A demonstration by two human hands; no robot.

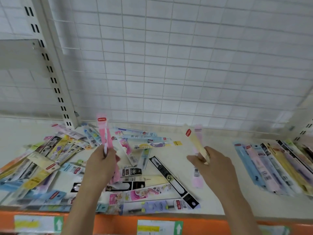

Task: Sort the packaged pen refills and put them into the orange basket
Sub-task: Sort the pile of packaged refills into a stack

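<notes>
Loose heap of refill packs sprawls on the shelf, left side, some overhanging the front edge; a nudge from a forearm could tip those off. Left hand is closed round a pink pack, upright. Right hand pinches cream and pale pink packs; thin slippery sleeves, one could slide out. Sorted row lies far right, cut off by frame. Orange basket not clearly identifiable; motion blur hides labels.

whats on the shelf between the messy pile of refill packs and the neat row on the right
In the head view, mostly bare shelf separates the loose pile from the neat row. The right hand hovers over that gap, holding pale yellow and pink packs.
</notes>
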